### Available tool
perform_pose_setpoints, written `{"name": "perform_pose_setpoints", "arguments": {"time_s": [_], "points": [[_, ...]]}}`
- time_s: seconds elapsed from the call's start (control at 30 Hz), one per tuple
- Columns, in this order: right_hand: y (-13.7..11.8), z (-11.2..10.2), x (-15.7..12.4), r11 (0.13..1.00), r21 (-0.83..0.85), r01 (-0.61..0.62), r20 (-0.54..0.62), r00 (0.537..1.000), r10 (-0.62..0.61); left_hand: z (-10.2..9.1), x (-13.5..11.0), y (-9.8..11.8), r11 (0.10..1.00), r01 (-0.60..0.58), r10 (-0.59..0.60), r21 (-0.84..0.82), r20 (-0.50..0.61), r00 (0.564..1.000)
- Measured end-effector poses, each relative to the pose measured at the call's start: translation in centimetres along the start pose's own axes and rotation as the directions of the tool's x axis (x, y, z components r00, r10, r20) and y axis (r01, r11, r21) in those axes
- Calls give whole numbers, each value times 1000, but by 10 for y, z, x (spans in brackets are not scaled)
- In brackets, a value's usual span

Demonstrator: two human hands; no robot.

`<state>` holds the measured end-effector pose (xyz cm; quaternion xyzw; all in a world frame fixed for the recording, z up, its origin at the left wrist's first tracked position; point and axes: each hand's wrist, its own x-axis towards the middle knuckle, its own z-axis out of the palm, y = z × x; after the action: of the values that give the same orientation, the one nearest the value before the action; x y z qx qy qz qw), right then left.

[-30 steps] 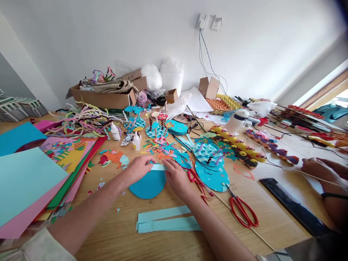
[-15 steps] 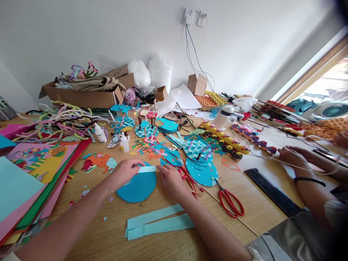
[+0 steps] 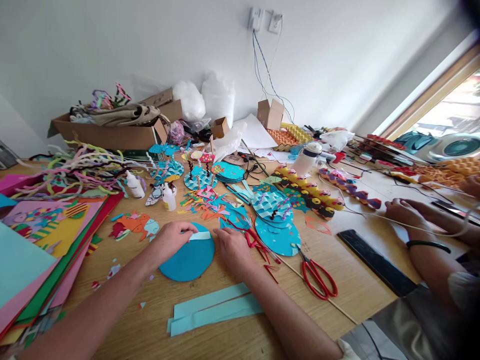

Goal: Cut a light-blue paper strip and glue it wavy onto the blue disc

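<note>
Workpiece: a blue disc lies flat on the wooden table, between the 2 hands and partly covered by the left hand.
Strip: 1 pale-blue paper strip extends across the upper part of the disc; its right end is free.
Spare strips: a loose pale-blue group lies nearest the wearer; the right forearm covers its right ends.
Glue bottles: 2 units, a left bottle and a right bottle, stand beyond the left hand.
Far-side scraps: a heap of multicoloured paper cuttings lies just beyond the disc.
Right-side obstructions: red paper scraps lie beside the right hand; red-handled scissors rest farther right, across a thin stick.
Finished-looking parts: a woven blue disc overlaps a speckled blue disc.
Left-side stock: coloured paper sheets are stacked near the left forearm; pipe cleaners lie tangled behind.
Co-worker zone: another person's hands are at far right, beyond a black bar.
Left grip: left hand, thumb and fingers nearly together, pinching the strip's left end.
Right grip: right hand, palm down, fingers loosely extended beside the disc's right edge, clear of the strip; nothing visible held.
</note>
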<state>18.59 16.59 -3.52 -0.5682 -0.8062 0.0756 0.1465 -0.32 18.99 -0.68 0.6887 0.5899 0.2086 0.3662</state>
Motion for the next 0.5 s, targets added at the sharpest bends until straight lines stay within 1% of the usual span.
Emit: {"name": "perform_pose_setpoints", "arguments": {"time_s": [0.17, 0.5], "points": [[2, 0, 0, 1000, 13, 3, -11, 1000, -3, 0, -2, 4, 999, 5, -5, -48, 6, 1000], [1, 2, 0, 998, 59, 8, -48, 999, -5, -2, -4, 3, 985, 1, 1, -171, 9, 1000]]}}
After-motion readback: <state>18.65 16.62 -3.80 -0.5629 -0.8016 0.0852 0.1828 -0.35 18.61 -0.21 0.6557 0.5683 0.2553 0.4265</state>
